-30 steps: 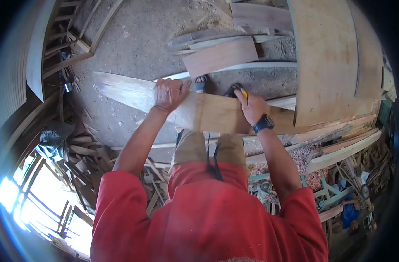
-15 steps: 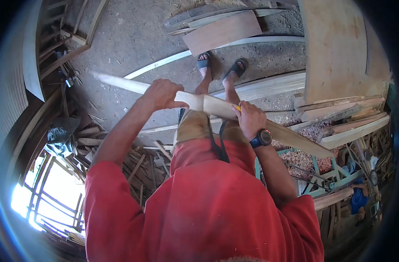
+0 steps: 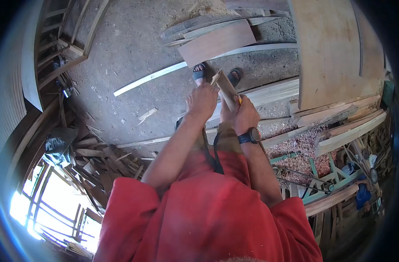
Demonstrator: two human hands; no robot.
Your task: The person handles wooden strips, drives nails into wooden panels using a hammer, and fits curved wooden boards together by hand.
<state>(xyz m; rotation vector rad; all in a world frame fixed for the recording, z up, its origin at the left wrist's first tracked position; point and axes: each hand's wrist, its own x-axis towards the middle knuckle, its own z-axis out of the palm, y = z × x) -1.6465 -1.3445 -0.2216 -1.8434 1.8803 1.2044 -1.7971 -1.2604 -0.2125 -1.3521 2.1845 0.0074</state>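
Observation:
A long wooden board [image 3: 228, 91] is held in front of my legs, its near end pointing away past my feet and the rest running back under my right forearm. My right hand [image 3: 246, 115], with a dark watch on its wrist, is closed around the board. A yellow pencil [image 3: 240, 99] sticks out between that hand and the wood. At the board's far end, my left hand [image 3: 201, 104] has its fingers curled against the edge. Its fingertips are partly hidden, and the grip there looks light.
A flat plywood piece [image 3: 219, 43] and a pale curved strip [image 3: 151, 78] lie on the floor by my sandalled feet. Large plywood sheets [image 3: 330, 48] stand at right, above stacked planks [image 3: 352, 133]. Wood shavings [image 3: 295, 163] surround a green frame [image 3: 335, 177]. Scrap wood [image 3: 94, 161] is piled at left.
The board has swung from lying across my thighs to pointing forward. My left hand has moved right, close to my right hand, which keeps its hold on board and pencil.

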